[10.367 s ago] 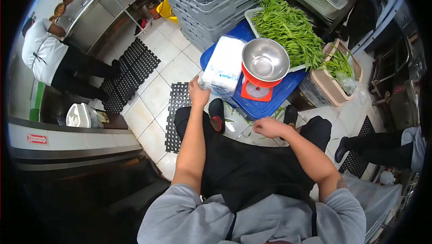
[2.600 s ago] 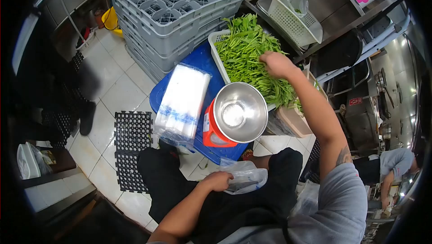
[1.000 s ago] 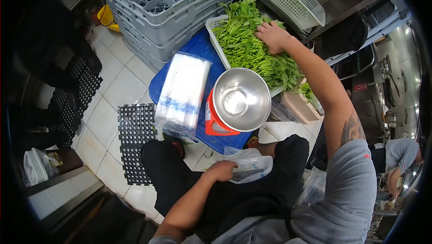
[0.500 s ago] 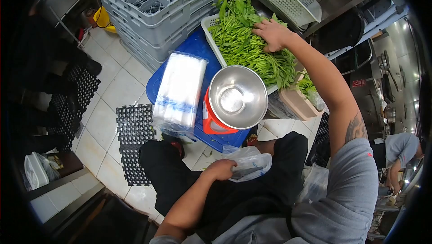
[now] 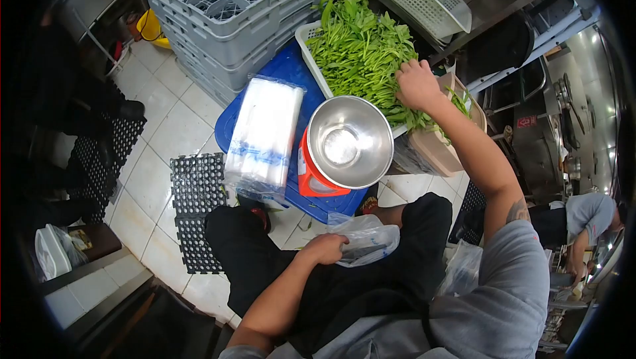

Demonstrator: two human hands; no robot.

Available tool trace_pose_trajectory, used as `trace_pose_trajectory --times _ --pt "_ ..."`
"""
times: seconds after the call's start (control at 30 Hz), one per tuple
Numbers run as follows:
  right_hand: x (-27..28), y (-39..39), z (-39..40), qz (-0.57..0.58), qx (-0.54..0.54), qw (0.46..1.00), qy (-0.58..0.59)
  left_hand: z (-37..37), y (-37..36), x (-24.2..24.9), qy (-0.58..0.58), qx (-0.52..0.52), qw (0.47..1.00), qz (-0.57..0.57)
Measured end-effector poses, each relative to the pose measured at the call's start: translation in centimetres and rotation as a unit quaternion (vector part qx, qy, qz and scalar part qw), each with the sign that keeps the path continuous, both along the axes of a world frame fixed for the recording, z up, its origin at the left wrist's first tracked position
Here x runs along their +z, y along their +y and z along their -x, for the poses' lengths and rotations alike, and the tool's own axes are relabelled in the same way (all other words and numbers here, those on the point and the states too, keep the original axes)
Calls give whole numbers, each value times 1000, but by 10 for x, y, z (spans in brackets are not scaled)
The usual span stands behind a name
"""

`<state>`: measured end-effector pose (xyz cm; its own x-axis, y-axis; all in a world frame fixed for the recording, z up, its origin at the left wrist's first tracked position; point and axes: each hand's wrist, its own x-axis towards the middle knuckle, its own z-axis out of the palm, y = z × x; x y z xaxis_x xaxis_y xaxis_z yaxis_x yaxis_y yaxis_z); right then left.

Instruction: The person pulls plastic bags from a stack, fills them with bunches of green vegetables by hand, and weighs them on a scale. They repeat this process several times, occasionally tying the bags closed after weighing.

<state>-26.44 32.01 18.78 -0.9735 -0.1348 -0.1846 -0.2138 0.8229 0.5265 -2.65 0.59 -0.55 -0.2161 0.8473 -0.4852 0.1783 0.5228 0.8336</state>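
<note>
My left hand (image 5: 324,249) is closed on the edge of a clear plastic bag (image 5: 368,243) over my lap. Long-stemmed leafy greens (image 5: 361,54) fill a white plastic basket (image 5: 317,75). At the right side of that heap, my right hand (image 5: 417,85) has its fingers curled into the greens; the fingertips are partly hidden. A steel bowl (image 5: 341,140) sits on an orange scale (image 5: 318,183) in front of me. Beside it lies a pack of clear plastic bags (image 5: 265,134).
The blue surface (image 5: 228,117) carries the scale and bag pack. Stacked grey dish racks (image 5: 218,48) rise at its far left. A beige bin (image 5: 444,150) with greens stands right of the basket. Another white basket (image 5: 430,1) is behind. A co-worker (image 5: 589,220) bends over at far right.
My right hand has moved right and slightly toward me, from the middle of the greens to their right edge, and its fingers have curled. My left hand stays on the bag.
</note>
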Motion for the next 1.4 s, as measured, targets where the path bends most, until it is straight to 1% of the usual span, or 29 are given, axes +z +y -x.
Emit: trace_pose_trajectory --times 0.03,0.07,0.17,0.27,0.37,0.47,0.57,0.67,0.77,0.8,0.9,1.0,1.1,1.13,1.23,1.27,1.4 --pt "-6 6 -1 -1 -18 1000 -18 -1 0 0 0 -1 1000 -2" --pt "-10 13 -4 38 13 999 25 -2 -1 -1 0 0 1000 -3" --pt "10 10 1 126 -79 988 -47 2 0 11 -4 -12 1000 20" --pt "18 10 8 127 -78 988 -50 3 0 11 -6 -4 1000 11" --pt "34 -1 11 78 -47 994 -60 1 1 5 -6 0 1000 9" --pt "38 0 12 49 -10 996 -76 4 0 9 -3 -10 1000 14" --pt "51 -12 13 69 -3 992 -103 2 0 8 -4 -9 1000 11" --pt "32 1 13 133 126 983 -17 3 -1 8 -1 -8 1000 7" --pt "13 1 20 147 161 976 -11 1 1 2 -6 -11 1000 11" --pt "8 -1 22 161 142 977 -11 0 1 1 -5 -9 1000 8" --pt "0 0 28 159 134 978 15 -1 0 -1 -4 -5 1000 3" --pt "13 -3 35 55 94 993 -39 -1 -1 1 -1 -3 1000 1" --pt "17 -1 41 55 211 975 51 2 -1 6 -2 -8 1000 9" --pt "19 -2 46 13 203 979 8 2 0 6 -5 -10 1000 15" --pt "23 -9 57 -14 223 972 -69 4 1 10 -7 -16 1000 23" --pt "18 -9 63 -40 202 974 -91 4 1 11 -8 -17 1000 24" --pt "7 -1 77 -28 162 979 -117 3 0 8 2 -13 1000 10"
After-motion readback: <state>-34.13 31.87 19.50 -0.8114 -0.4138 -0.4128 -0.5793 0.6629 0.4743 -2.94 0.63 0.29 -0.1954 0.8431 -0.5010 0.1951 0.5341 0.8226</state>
